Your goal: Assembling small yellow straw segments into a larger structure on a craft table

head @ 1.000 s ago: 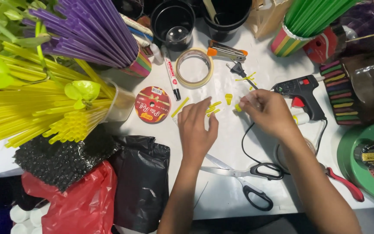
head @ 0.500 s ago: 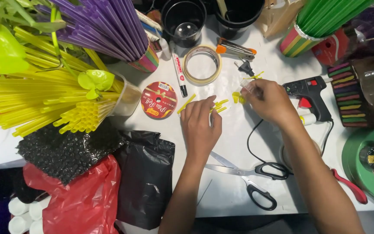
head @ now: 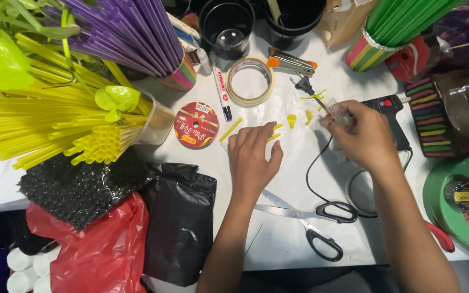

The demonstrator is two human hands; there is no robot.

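My left hand (head: 253, 157) lies flat and open on the white table (head: 278, 239), fingertips on short yellow straw pieces (head: 273, 133) just below the masking tape roll (head: 249, 81). My right hand (head: 362, 138), right of that roll, pinches a small clear piece (head: 338, 113) beside the black glue gun (head: 389, 116). I judge this a sorting-and-picking step; next calls for a fine pinch on one cut piece.

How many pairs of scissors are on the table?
1: black-handled scissors lie open on the white table just right of the left forearm, below both hands. Others may be hidden under the clutter.
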